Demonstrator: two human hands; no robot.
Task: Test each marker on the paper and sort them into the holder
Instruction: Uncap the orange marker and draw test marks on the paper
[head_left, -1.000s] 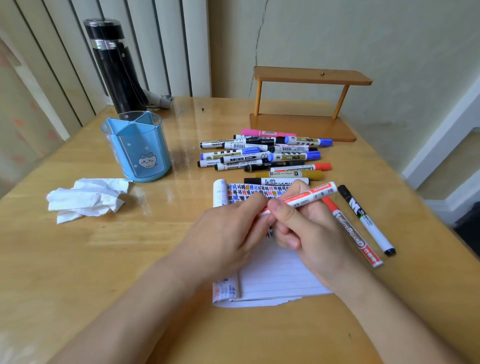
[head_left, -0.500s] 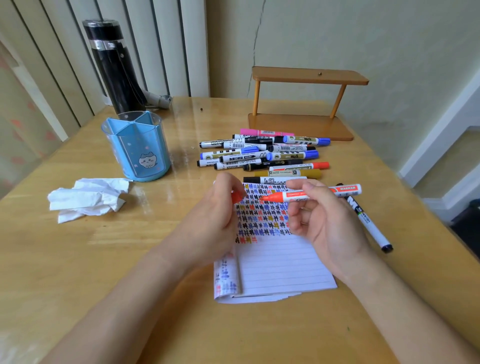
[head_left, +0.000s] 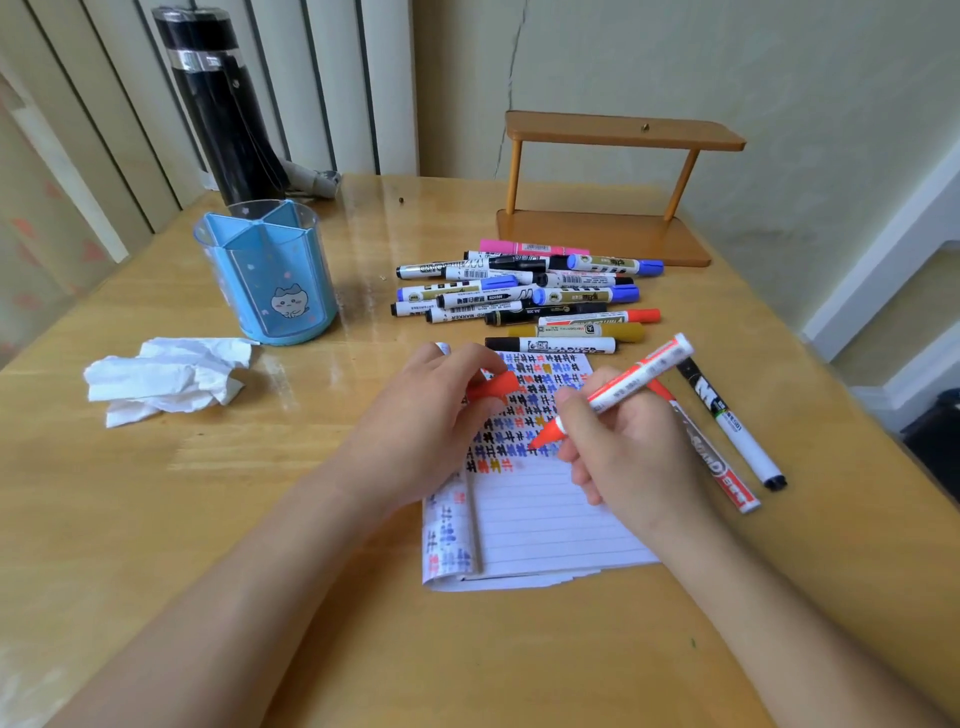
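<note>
One uncapped red-and-white marker (head_left: 631, 383) is gripped in the right hand (head_left: 631, 462), tip down on the lined white paper (head_left: 545, 525) among coloured test marks. The left hand (head_left: 415, 441) pinches a red plastic cap (head_left: 496, 387). Farther back, loose capped markers (head_left: 519, 299) lie on the wooden tabletop (head_left: 234, 519), right of the blue divided plastic holder (head_left: 270, 280).

Left hand (head_left: 415, 441), right hand (head_left: 631, 460), left forearm (head_left: 234, 587), right forearm (head_left: 789, 608), all bare
</note>
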